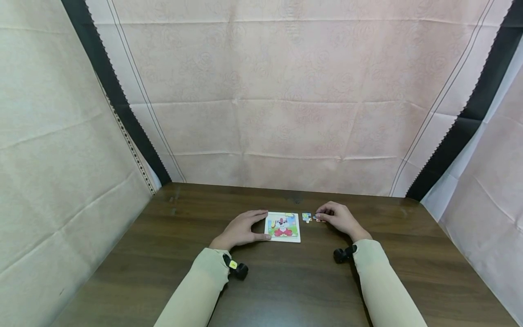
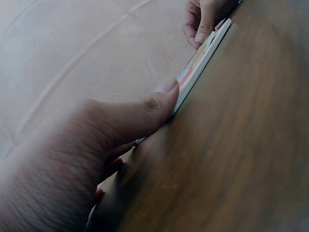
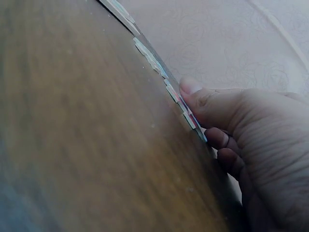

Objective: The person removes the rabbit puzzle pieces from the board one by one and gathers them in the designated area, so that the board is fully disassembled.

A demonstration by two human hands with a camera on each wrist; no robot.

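Note:
A small jigsaw puzzle with a white border and a pink cartoon animal lies flat on the table. My left hand holds its left side, thumb at the near corner and fingers at the far corner. In the left wrist view, that thumb rests on the border's edge. Right of the puzzle lies a loose blue and yellow jigsaw piece. Beside it my right hand pinches another jigsaw piece, with red and blue on it, low at the tabletop. The fingers partly hide this piece.
The brown wooden table reaches back to a pale cloth wall. More cloth hangs on the left and right, with dark bands at the corners. A black wrist camera sits under my left wrist, another by my right.

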